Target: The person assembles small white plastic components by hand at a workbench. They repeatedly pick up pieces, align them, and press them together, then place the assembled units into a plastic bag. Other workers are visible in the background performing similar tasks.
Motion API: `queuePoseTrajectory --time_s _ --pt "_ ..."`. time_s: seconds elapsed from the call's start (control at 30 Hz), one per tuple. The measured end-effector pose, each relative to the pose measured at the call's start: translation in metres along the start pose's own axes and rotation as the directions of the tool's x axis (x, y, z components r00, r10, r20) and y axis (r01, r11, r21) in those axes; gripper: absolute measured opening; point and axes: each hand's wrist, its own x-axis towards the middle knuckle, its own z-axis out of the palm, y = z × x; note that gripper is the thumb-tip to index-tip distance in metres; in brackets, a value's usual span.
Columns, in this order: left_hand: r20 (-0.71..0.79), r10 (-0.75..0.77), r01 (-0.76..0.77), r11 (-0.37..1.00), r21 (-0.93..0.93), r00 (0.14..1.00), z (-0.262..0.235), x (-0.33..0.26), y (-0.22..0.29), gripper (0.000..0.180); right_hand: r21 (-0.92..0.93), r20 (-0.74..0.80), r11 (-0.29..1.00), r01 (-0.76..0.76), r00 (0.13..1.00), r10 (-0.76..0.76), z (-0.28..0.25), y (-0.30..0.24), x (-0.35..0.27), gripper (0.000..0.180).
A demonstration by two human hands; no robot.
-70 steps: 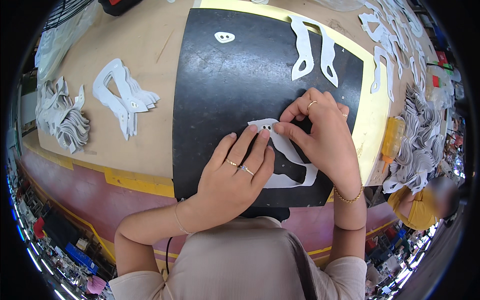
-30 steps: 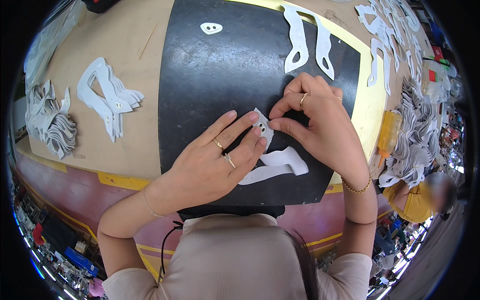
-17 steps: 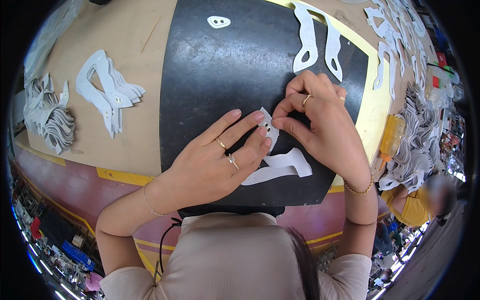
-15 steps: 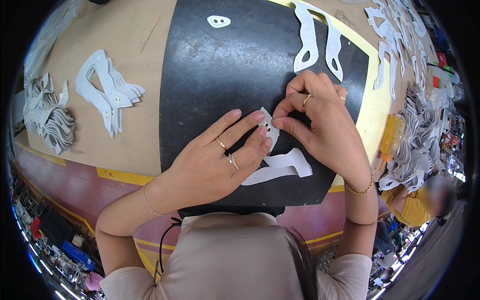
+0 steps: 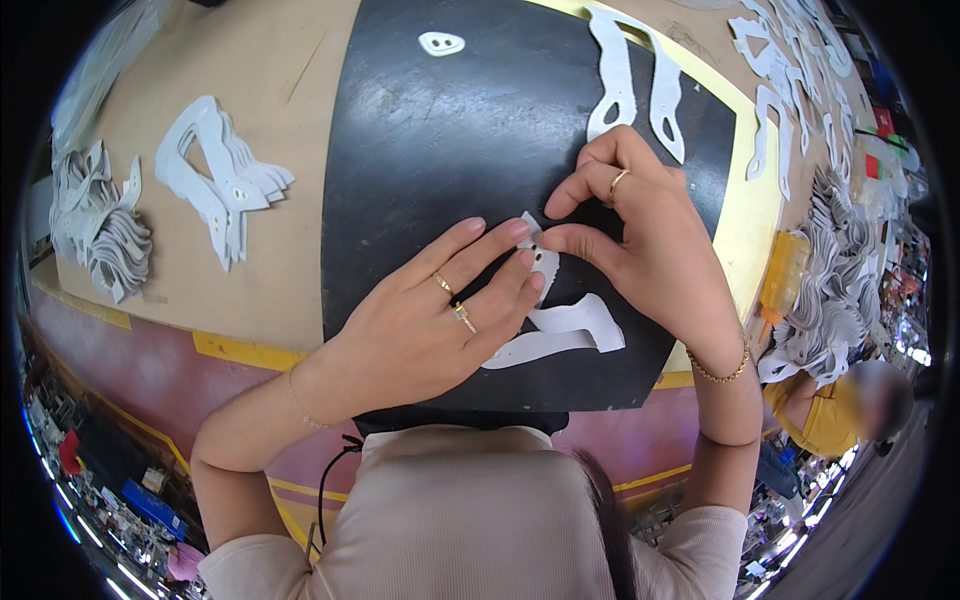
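Observation:
A white cut material piece [image 5: 577,322] lies on the black mat [image 5: 430,130] in front of me. Its upper end, with small dark holes, shows between my hands. My left hand [image 5: 425,320] lies over the piece with fingers stretched, the fingertips pressing beside the holes. My right hand [image 5: 640,230] is at the other side of that end. Its thumb tip touches the piece near the holes, and the index fingertip is raised apart from the thumb. A small white oval patch [image 5: 428,50] with two holes lies at the far side of the mat.
A white U-shaped piece [image 5: 616,75] lies at the mat's far right. A fanned stack of white pieces [image 5: 205,150] and a curled pile [image 5: 110,240] lie left. On the right are an orange bottle [image 5: 785,270] and stacked grey-white pieces [image 5: 830,300]. A person [image 5: 815,410] is beyond.
The index finger of my right hand has lifted away from its thumb, and the thumb has shifted slightly left over the piece. My left hand stays in place.

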Motion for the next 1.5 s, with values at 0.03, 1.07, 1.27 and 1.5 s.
queuePoseTrajectory --time_s 0.03,1.07,1.27,1.5 --pt "-0.005 -0.001 0.001 1.0 -0.009 1.0 0.0 0.0 0.0 0.029 -0.046 -0.01 0.999 0.023 1.0 -0.024 0.0 0.0 0.0 0.016" --pt "0.072 -0.021 0.022 1.0 -0.007 0.997 -0.004 -0.004 0.001 0.039 -0.087 0.034 0.996 -0.024 0.999 0.027 0.001 -0.006 0.004 0.014" --pt "0.078 -0.002 0.002 1.0 0.001 0.997 -0.004 -0.003 -0.001 0.043 -0.141 0.006 0.99 0.012 1.0 -0.011 0.004 -0.005 0.002 0.016" --pt "0.098 -0.011 0.01 1.0 0.014 0.995 -0.004 -0.004 0.0 0.044 -0.121 -0.05 0.988 -0.097 0.995 0.092 0.004 -0.004 -0.022 0.017"
